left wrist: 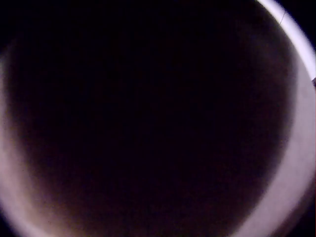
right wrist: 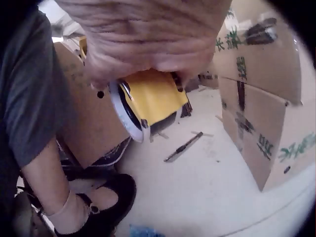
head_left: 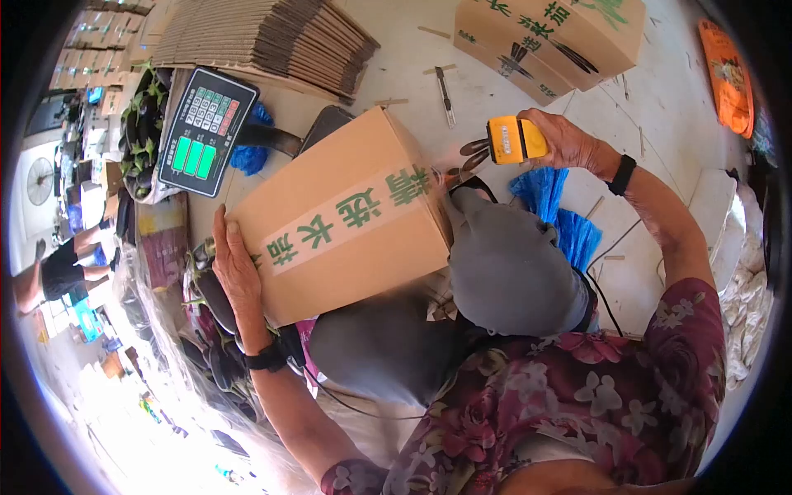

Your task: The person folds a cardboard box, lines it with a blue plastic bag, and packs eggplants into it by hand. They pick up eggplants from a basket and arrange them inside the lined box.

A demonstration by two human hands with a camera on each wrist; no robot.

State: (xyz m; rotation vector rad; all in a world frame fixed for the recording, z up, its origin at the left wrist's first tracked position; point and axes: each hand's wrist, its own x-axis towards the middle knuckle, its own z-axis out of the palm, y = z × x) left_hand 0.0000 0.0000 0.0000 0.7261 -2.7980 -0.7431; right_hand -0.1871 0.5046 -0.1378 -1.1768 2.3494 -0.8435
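A closed cardboard box (head_left: 346, 223) with green characters and a strip of tape lies tilted in front of the knees in the head view. My left hand (head_left: 237, 268) rests against its left end, fingers straight along the edge. Beyond the box's right end, my right hand (head_left: 565, 142) grips a yellow tool (head_left: 518, 140). In the right wrist view the right hand (right wrist: 148, 39) holds the yellow tool (right wrist: 154, 96), which has a pale round rim, near the box (right wrist: 91, 118). The left wrist view is almost wholly dark.
A scale display (head_left: 198, 132) stands behind the box's left side. Flattened cartons (head_left: 264, 41) are stacked at the back. Another printed box (head_left: 549, 41), a pen-like tool (head_left: 445, 97) and blue plastic (head_left: 553, 206) lie on the floor. Eggplants (head_left: 214, 297) sit at the left.
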